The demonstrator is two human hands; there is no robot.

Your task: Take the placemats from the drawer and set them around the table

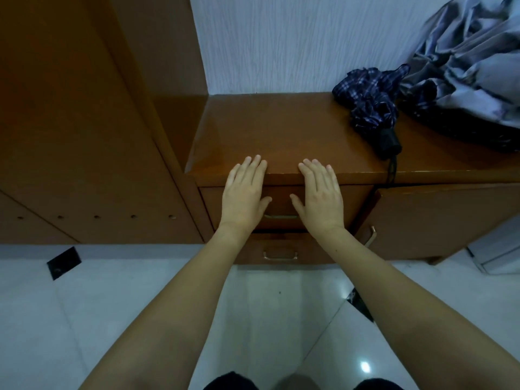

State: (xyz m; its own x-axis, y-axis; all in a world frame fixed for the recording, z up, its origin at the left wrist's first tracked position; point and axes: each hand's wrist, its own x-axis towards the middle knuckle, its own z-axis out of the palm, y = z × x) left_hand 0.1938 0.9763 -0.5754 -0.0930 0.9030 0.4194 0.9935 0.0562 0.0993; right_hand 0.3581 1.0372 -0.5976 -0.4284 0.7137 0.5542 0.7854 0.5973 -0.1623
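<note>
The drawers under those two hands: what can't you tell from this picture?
- Top drawer, head view: shut, so its contents and any placemats are hidden.
- Its handle: the left hand and right hand cover both ends.
- Lower drawer: the forearms hide its sides.
- Grey fabric beside the folded umbrella: cut off by the right edge.
- The table: out of view.

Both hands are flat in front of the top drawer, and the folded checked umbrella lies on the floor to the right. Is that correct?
Not quite. In the head view the checked umbrella lies on the cabinet top, to the right, not on the floor. The rest holds: left hand and right hand are flat in front of the top drawer.
</note>
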